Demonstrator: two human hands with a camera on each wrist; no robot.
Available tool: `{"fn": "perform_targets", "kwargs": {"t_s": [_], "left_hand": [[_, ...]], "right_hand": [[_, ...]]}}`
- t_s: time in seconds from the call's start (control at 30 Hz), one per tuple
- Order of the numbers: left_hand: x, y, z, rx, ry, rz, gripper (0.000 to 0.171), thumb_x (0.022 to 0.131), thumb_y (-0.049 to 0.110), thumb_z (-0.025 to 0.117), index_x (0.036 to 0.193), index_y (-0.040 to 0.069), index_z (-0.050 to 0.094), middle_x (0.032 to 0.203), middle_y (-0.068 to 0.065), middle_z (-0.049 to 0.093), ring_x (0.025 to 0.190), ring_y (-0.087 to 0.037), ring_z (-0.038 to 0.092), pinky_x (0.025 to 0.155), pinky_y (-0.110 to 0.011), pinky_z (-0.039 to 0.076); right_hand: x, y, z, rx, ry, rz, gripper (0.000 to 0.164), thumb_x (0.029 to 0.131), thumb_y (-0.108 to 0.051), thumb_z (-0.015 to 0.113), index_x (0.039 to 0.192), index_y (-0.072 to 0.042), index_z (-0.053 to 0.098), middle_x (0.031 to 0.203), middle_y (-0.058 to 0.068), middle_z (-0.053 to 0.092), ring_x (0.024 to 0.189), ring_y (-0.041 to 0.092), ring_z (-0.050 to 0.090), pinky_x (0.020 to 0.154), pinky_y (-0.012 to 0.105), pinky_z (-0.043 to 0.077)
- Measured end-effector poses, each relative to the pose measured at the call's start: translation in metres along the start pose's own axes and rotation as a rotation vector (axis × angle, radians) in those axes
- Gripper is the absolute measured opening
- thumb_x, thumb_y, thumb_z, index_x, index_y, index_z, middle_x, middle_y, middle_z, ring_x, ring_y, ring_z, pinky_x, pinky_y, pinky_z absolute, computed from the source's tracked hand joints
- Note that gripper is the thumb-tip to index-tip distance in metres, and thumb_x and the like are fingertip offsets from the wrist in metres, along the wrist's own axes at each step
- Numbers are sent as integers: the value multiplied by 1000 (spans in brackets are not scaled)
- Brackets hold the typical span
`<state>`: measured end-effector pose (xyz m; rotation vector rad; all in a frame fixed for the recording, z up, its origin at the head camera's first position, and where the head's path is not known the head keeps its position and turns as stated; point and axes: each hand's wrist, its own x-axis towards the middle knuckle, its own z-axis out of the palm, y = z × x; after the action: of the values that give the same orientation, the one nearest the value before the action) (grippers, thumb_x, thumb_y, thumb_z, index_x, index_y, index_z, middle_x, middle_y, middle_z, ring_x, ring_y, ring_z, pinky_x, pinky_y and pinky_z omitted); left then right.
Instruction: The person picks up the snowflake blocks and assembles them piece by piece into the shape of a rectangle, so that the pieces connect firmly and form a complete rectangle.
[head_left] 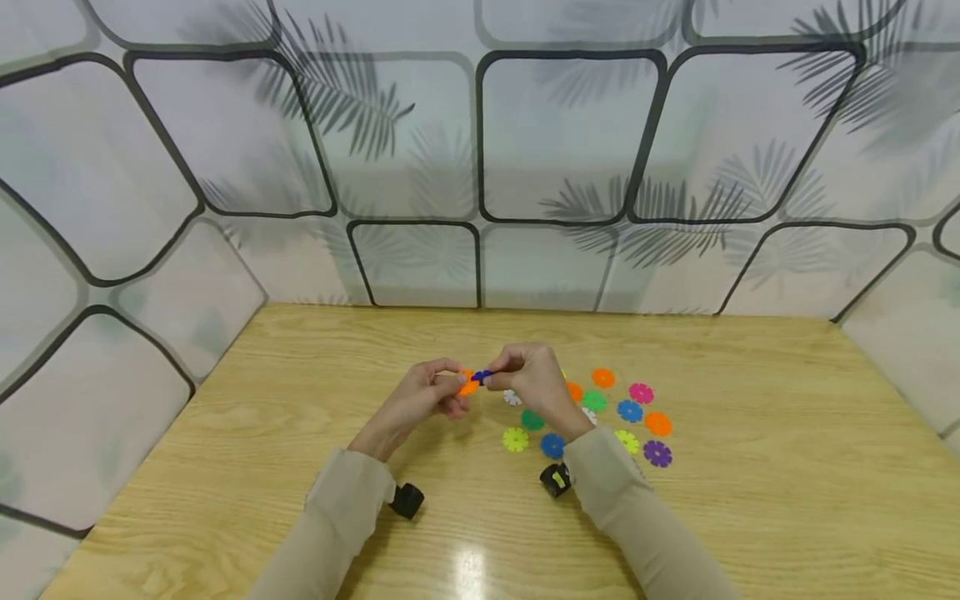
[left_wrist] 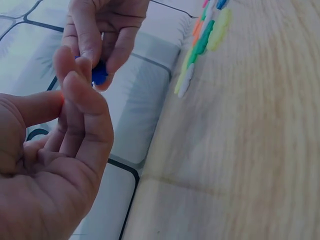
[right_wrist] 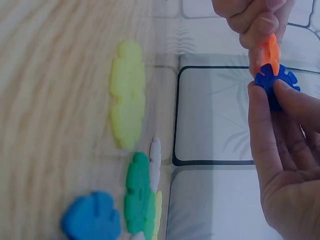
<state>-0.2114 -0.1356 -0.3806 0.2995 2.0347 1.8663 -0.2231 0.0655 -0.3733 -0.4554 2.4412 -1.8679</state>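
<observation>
My left hand pinches an orange notched plastic disc between thumb and fingers, above the table. From the other side my right hand holds a dark blue notched disc by its edge. In the right wrist view the two discs meet at their rims, set crosswise, the orange one's edge at a slot of the blue one. Most of the orange disc is hidden behind the fingers in the left wrist view, where a bit of the blue disc shows beyond the fingertips.
Several flower-shaped discs lie on the wooden table around and beyond the right forearm, among them a yellow disc, a purple disc and a pink disc. Black wrist cameras hang below both sleeves. A patterned wall borders the table's back.
</observation>
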Motion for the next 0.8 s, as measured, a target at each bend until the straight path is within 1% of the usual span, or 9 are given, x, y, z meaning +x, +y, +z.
{"fn": "perform_targets", "kwargs": {"t_s": [0.07,0.13,0.27,0.33,0.37,0.43,0.53,0.67,0.8], "left_hand": [[0,1,0,-11,-1,12,29,105,5,50,130,-9,54,82,-7,70,65,-12,65,69,-27,57],[0,2,0,-7,-6,21,34,105,7,52,136,-7,53,88,-10,70,71,-15,67,72,-30,58],[0,2,1,48,-8,58,28,103,9,58,128,-5,59,103,-19,69,83,-18,67,79,-37,58],[0,1,3,81,7,74,23,102,8,60,120,-5,63,106,-19,68,87,-18,66,81,-38,57],[1,1,3,92,21,84,20,102,8,61,117,-5,64,106,-20,68,87,-17,65,81,-38,58],[2,2,4,99,62,95,14,101,5,61,111,-5,66,101,-15,69,86,-16,65,80,-37,58],[3,3,3,93,106,111,9,100,1,61,104,-5,66,92,-7,68,84,-15,65,76,-33,57],[2,4,2,84,113,99,7,101,0,59,101,-5,64,89,-3,67,83,-15,65,76,-32,57],[1,3,3,64,122,69,8,103,1,56,103,-5,62,92,-5,67,83,-14,66,80,-35,57]], "right_hand": [[-1,-1,0,11,3,-7,7,82,14,76,83,7,73,84,18,73,76,26,73,74,46,60],[-1,0,0,25,0,-12,6,84,13,75,84,8,72,86,19,73,77,27,73,74,46,60],[-3,-1,0,28,-28,-35,5,87,11,74,85,6,73,86,17,73,79,29,73,76,50,59],[-3,-2,0,23,-49,-33,5,88,9,73,86,5,73,86,14,74,80,30,73,76,51,59],[-2,-3,-1,16,-64,-35,5,89,9,72,87,4,74,86,13,74,81,31,73,77,50,59],[-1,-4,-2,17,-94,-27,3,90,8,72,89,5,74,87,12,73,83,34,72,78,49,59],[0,-3,-7,5,-132,-13,4,90,7,71,94,6,72,89,11,73,84,33,71,78,43,60],[-1,0,-16,-30,-144,-4,10,91,7,70,100,10,70,93,14,73,82,27,71,76,42,60],[-1,2,-25,-64,-149,4,10,91,7,69,100,10,69,92,14,72,82,29,71,76,44,60]]}}
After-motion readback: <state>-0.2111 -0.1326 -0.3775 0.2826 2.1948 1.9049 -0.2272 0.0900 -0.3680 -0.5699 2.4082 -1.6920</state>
